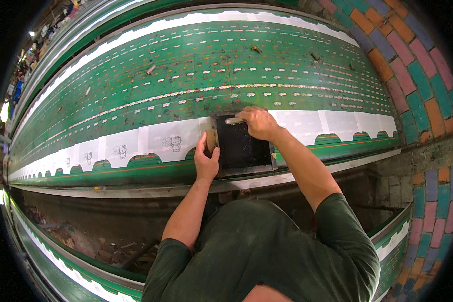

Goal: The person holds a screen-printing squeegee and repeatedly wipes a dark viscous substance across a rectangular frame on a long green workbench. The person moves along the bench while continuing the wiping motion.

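A small printing screen [242,151] with a dark, black-smeared mesh lies flat over the row of white cut panels [151,136] along the near side of the long green table [186,95]. My left hand [207,160] grips the left side of its frame, thumb toward the mesh. At the far end of the screen, my right hand [260,123] is closed on a squeegee with a pale edge [233,121]; its blade is mostly hidden. Panels left of the screen carry black cartoon-figure outlines [174,143]. To its right, the white panels [332,123] show no black outline.
Another row of white panels [206,19] runs along the table's far edge. Small bits, like a short stub [151,69], lie scattered on the green top. A coloured brick wall [412,65] stands at right. Another green table [80,267] lies behind me, past a littered gap.
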